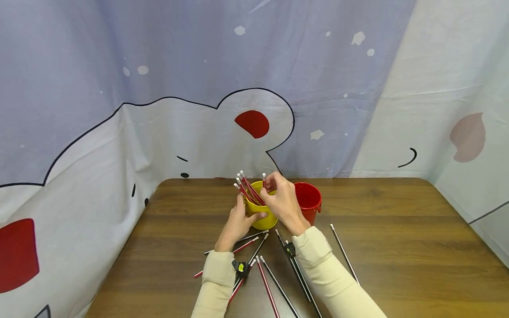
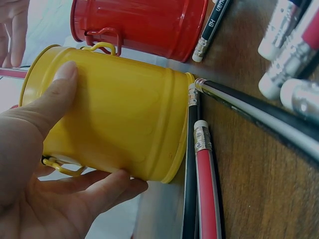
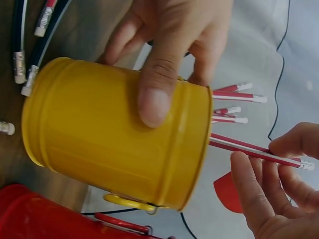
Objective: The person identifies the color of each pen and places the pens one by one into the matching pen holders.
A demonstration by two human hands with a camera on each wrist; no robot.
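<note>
My left hand [image 1: 235, 225] grips a small yellow metal bucket [image 1: 265, 219], its thumb pressed on the near wall and the fingers round the left side. Several red-and-white striped pencils [image 1: 249, 190] lean inside the bucket, their white eraser ends upward. Above the mouth, my right hand [image 1: 284, 201] pinches a red striped pencil [image 3: 249, 150] near its eraser end. That pencil's lower part is down inside the bucket, hidden by the wall. In the left wrist view, the yellow bucket [image 2: 119, 114] shows its wire handle loops and the left thumb across it.
Directly right of the yellow bucket stands a red bucket [image 1: 312, 207]. Loose black striped pencils [image 1: 280, 287] and red pencils [image 1: 267, 287] lie on the wooden table [image 1: 397, 247] in front, some beneath the forearms. A patterned curtain [image 1: 318, 88] hangs behind the table.
</note>
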